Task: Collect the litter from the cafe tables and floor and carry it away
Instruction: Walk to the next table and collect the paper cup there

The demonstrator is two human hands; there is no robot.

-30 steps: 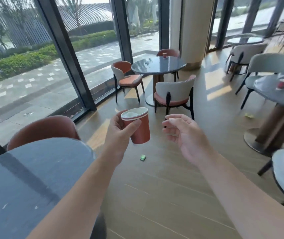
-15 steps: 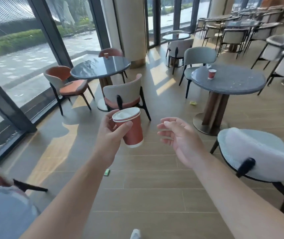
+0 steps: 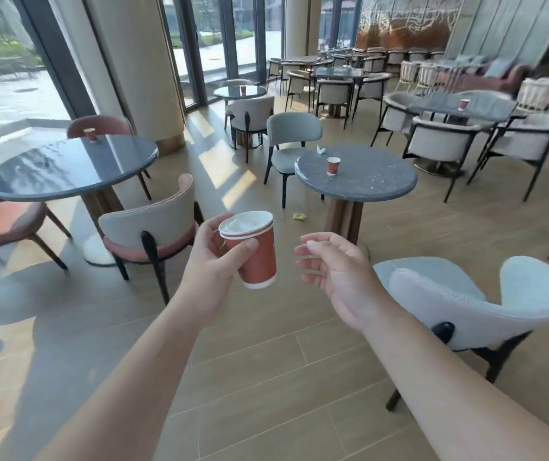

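Head view of a cafe floor. The left hand grips a red paper cup near frame centre, thumb across the front just below the white rim and fingers curled behind it; the cup tilts, its base toward 5 o'clock, and something pale and crumpled shows inside, its nature unclear. The right hand, just beside the cup at its 3 o'clock and not touching it, holds nothing; its fingers are loosely curled, relaxed.

At 1 o'clock from the held cup stands a round grey table bearing a second red cup, upright, and near its far edge a small white crumpled scrap, too small to identify. On the floor beside this table's pedestal lies a yellow scrap.

At 10 o'clock, a dark round table carries a third cup at its far rim. Farther back, at 12 o'clock, a small table holds another cup, and at 2 o'clock a blurred table shows one more.

A pale chair at 4 o'clock is partly covered by the right forearm. The far right of the room is smeared by motion blur; both forearms are cut off by the lower frame edge.
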